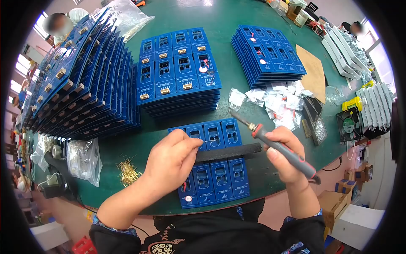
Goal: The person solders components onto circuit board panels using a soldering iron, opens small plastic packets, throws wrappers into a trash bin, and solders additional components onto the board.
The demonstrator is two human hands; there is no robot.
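Note:
My right hand (287, 154) is wrapped round a grey and red soldering iron (285, 151), its tip pointing up and left over the table. Below the tip, a blue circuit panel (218, 172) lies near the front edge, with a black foam strip (230, 153) across its middle. My left hand (171, 156) is over the panel's left part, thumb and forefinger pinched on a thin pale wire (208, 141) that reaches over one of the panel's upper cut-outs. A red mark and a round pale sticker (188, 198) show at the panel's lower left.
Blue panel stacks stand at left (84, 80), centre (179, 67) and right (270, 57). Small white packets (283, 101), a black fan (349, 125) and a dark tray (315, 120) lie right. Wire clippings (128, 172) and a plastic bag (83, 158) sit left. Other people are at the far edges.

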